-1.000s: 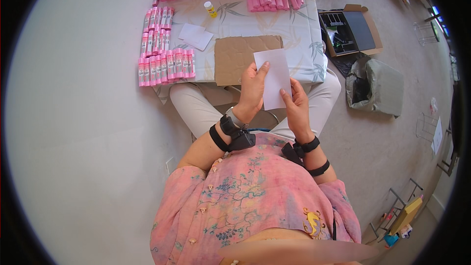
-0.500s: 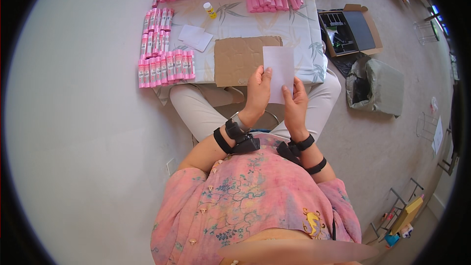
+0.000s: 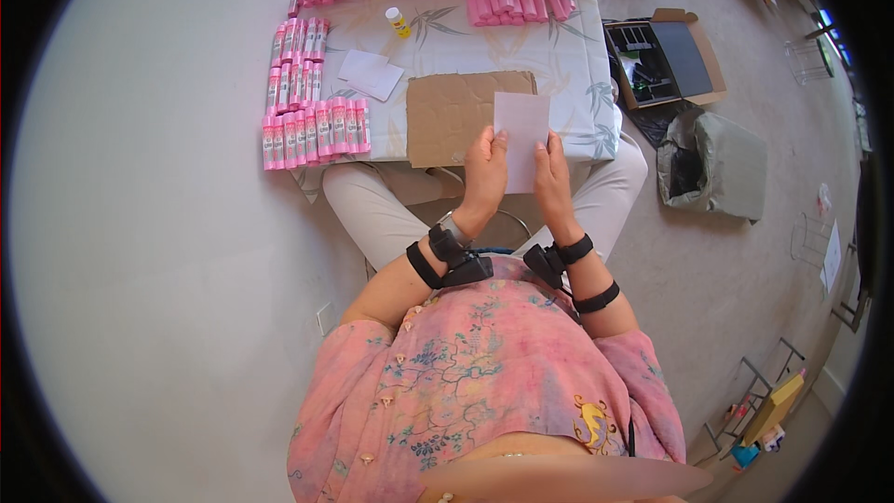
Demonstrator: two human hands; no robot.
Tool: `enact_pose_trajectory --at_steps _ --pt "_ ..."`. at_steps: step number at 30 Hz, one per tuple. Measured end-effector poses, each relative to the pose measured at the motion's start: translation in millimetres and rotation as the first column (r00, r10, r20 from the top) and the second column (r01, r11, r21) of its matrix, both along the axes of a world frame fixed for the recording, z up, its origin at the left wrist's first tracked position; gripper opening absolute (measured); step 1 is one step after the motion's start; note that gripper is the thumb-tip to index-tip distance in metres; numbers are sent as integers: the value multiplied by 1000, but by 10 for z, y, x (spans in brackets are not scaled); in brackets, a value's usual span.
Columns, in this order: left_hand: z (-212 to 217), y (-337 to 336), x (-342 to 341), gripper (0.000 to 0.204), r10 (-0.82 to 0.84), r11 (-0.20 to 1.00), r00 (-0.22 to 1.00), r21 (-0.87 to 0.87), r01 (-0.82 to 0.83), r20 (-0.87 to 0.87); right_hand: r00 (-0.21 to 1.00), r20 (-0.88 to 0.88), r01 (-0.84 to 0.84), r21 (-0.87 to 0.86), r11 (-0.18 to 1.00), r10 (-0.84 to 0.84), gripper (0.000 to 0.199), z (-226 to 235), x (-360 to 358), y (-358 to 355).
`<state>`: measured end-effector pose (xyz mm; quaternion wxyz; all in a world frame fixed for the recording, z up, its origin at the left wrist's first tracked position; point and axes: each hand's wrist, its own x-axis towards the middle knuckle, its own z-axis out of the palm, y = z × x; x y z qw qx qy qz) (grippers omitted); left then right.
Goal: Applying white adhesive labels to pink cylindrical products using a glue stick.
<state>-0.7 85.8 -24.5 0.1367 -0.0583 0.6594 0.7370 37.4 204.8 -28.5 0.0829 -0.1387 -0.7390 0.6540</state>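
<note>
Both hands (image 3: 485,172) (image 3: 555,177) on paper (image 3: 521,135) (white)

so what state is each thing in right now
white paper sheet, gripped at both side edges
left hand, closed on the white paper sheet
right hand, closed on the white paper sheet
brown cardboard sheet, lying flat, partly covered
loose white papers, overlapping
yellow tube, white cap on
pink-capped tubes, grouped in rows
cardboard box, open
grey container, open
</note>
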Motion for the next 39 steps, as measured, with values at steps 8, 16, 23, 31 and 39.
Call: enact_pose_trajectory --at_steps 8,16,23,31,39 --pt "-135 38 -38 26 77 980 991 -176 -95 -108 999 49 10 105 994 -15 32 -119 -92 -117" --pt "-422 28 -94 25 55 921 997 -382 -72 -55 980 185 47 166 985 -78 29 -495 -173 -128" --pt "-883 1 -295 24 68 900 996 -434 -37 56 972 210 51 255 965 -106 22 -902 -364 -75" --pt "-1234 -86 -776 19 5 826 999 -563 -24 -36 990 110 31 429 903 -86 17 -1186 -849 42" --pt "-1166 -119 -896 31 62 811 995 -577 -98 -83 980 148 41 506 862 -134 18 -1211 -993 7"
